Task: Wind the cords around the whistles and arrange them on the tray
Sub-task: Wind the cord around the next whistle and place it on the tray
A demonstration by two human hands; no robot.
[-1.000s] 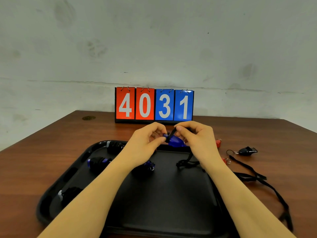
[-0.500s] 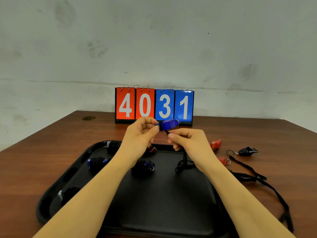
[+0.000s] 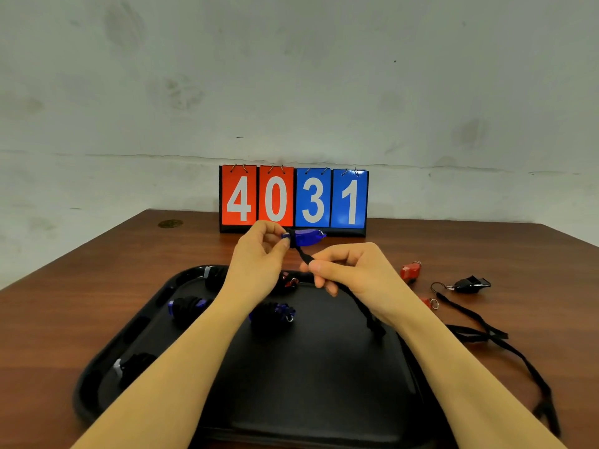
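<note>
My left hand [image 3: 262, 260] pinches a blue whistle [image 3: 308, 237] by its end, held up above the far edge of the black tray [image 3: 308, 384]. A black cord [image 3: 363, 306] runs from the whistle down through my right hand [image 3: 353, 273], which pinches it, and trails onto the tray. Several wound whistles lie on the tray: two blue ones [image 3: 188, 307] [image 3: 274, 314], one at the near left [image 3: 133, 364], others at the far edge partly hidden by my left hand.
On the wooden table right of the tray lie a red whistle [image 3: 410, 271], a black whistle [image 3: 471, 283] with its long black cord [image 3: 492, 338] spread out, and a small red piece [image 3: 428, 302]. A flip scoreboard [image 3: 293, 199] reading 4031 stands at the back.
My hands drew apart: the left lifted the blue whistle higher, the right slid down along the cord, pulling it taut to the right.
</note>
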